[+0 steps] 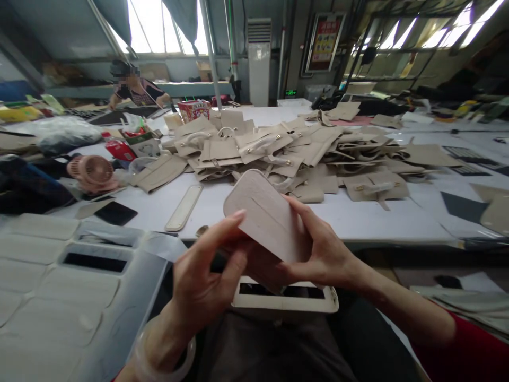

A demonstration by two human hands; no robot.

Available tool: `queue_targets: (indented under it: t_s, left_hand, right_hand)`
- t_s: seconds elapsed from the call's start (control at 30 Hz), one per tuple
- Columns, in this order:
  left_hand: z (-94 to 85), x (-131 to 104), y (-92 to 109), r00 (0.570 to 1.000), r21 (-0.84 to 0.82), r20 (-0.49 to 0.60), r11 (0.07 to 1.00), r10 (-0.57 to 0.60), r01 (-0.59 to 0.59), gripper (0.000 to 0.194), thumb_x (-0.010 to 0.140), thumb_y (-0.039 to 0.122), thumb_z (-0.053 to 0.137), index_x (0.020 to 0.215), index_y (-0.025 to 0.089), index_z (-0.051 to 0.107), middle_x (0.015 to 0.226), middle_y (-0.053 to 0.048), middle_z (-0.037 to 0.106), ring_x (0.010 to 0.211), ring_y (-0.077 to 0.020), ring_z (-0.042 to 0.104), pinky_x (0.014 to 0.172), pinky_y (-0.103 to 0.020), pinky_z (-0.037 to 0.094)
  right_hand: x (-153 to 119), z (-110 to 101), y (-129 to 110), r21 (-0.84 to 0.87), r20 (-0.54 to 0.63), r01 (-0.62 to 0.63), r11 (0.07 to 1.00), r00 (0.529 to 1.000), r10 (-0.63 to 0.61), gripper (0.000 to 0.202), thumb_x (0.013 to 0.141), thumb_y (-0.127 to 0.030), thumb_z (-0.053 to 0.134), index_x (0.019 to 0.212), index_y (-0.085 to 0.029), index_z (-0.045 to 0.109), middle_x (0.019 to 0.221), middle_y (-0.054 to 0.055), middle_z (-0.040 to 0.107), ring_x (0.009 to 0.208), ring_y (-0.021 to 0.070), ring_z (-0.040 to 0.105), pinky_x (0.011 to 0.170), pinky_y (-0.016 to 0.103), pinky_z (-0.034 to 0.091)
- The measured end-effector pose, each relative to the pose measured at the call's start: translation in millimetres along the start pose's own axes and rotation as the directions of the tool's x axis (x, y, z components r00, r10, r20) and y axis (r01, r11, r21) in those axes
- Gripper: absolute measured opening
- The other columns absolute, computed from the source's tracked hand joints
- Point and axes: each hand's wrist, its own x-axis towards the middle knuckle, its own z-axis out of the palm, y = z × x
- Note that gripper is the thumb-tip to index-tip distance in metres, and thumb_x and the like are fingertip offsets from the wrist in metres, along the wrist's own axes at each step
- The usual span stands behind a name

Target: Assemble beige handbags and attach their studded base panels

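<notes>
Here, both hands (274, 254) angle inward, fingers bent.

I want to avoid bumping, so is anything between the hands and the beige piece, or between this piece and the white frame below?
Nothing visible: the left hand and right hand hold the beige piece. Nothing visible separates it from the white frame either, though shadow beneath it leaves part of the gap unclear.

Held piece (262, 212): pale pinky-beige, no pattern. Piled bits (220, 150): lt tan. Tabletop (338, 223): white. Fan (93, 172): pink. Can (120, 150): red w/ white marks. Sleeve (469, 339): red. Poster (324, 40): red & yellow. Wall sign (291, 93): green & blk. Frame (286, 305): cream, blk middle. Bracelet (191, 353): milky white.
</notes>
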Motion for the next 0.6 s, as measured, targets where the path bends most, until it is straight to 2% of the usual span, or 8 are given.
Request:
queue_targets:
  t_s: [0.03,0.07,0.1,0.17,0.27,0.33,0.43,0.6]
  left_hand:
    - [-6.0,-1,-2,0.994,0.128,-0.105,0.992,0.021,-0.008,0.077,0.080,0.012,0.074,0.145,0.035,0.039,0.115,-0.002,0.066,0.097,-0.0192,0.065,0.087,-0.036,0.056]
    - [-12.3,-1,-5,0.987,0.248,-0.160,0.969,0.029,0.012,0.082,0.075,0.018,0.080,0.145,0.034,0.040,0.126,-0.005,0.062,0.107,-0.0233,0.062,0.094,-0.041,0.053]
    - [-18.1,-1,-9,0.989,0.336,-0.147,0.941,0.001,0.049,0.087,0.072,0.025,0.084,0.146,0.033,0.039,0.136,-0.007,0.056,0.118,-0.0275,0.057,0.101,-0.046,0.049]
    - [-26.3,-3,-17,0.989,0.390,0.016,0.912,-0.149,0.131,0.089,0.072,0.036,0.084,0.147,0.032,0.037,0.147,-0.007,0.047,0.129,-0.0312,0.048,0.108,-0.050,0.041]
    - [-27.7,-11,-29,0.891,0.256,0.287,0.924,-0.352,0.283,0.066,0.081,0.036,0.075,0.140,0.032,0.046,0.129,-0.003,0.063,0.109,-0.0236,0.063,0.098,-0.041,0.050]
    - [-24.1,-19,-35,0.849,0.182,0.338,0.913,-0.407,0.365,0.046,0.085,0.032,0.070,0.128,0.029,0.055,0.112,-0.001,0.069,0.092,-0.0188,0.067,0.087,-0.034,0.054]
    - [-18.8,-29,-39,0.855,0.202,0.294,0.903,-0.426,0.380,0.030,0.087,0.030,0.067,0.116,0.025,0.060,0.102,0.000,0.070,0.088,-0.0177,0.067,0.083,-0.031,0.053]
    - [-12.7,-47,-43,0.880,0.288,0.257,0.901,-0.400,0.325,0.026,0.086,0.023,0.063,0.112,0.024,0.059,0.100,-0.001,0.069,0.086,-0.0182,0.066,0.079,-0.031,0.052]
  right_hand:
    - [-5,-2,3,-0.020,-0.010,0.022,1.000,1.000,-0.022,0.101,0.065,-0.042,0.083,0.149,-0.026,0.029,0.146,0.009,0.048,0.129,0.0303,0.050,0.104,0.041,0.045]
    - [-10,-3,6,-0.034,-0.021,0.034,0.999,0.999,-0.035,0.101,0.066,-0.041,0.083,0.149,-0.027,0.028,0.147,0.009,0.047,0.130,0.0303,0.049,0.105,0.041,0.044]
    - [-15,-3,9,-0.039,-0.024,0.040,0.998,0.999,-0.041,0.101,0.066,-0.040,0.083,0.150,-0.027,0.027,0.147,0.009,0.046,0.131,0.0302,0.048,0.105,0.041,0.044]
    - [-24,-1,15,-0.030,-0.022,0.029,0.999,0.999,-0.030,0.103,0.066,-0.039,0.082,0.151,-0.028,0.024,0.147,0.009,0.046,0.131,0.0296,0.048,0.107,0.042,0.042]
    - [-34,7,22,-0.002,-0.011,0.008,1.000,1.000,-0.008,0.104,0.066,-0.039,0.082,0.151,-0.028,0.024,0.146,0.010,0.047,0.131,0.0307,0.048,0.109,0.044,0.041]
    - [-39,14,26,0.006,-0.006,0.009,1.000,1.000,-0.009,0.103,0.067,-0.039,0.082,0.151,-0.027,0.023,0.146,0.012,0.046,0.132,0.0321,0.048,0.108,0.046,0.042]
    - [-44,23,32,-0.004,-0.003,0.043,0.999,0.999,-0.043,0.105,0.068,-0.038,0.081,0.152,-0.025,0.020,0.147,0.015,0.045,0.134,0.0330,0.046,0.109,0.046,0.042]
    - [-51,32,43,-0.094,0.052,0.006,0.996,0.999,-0.002,0.110,0.071,-0.041,0.078,0.155,-0.023,0.010,0.146,0.017,0.045,0.132,0.0335,0.048,0.106,0.046,0.044]
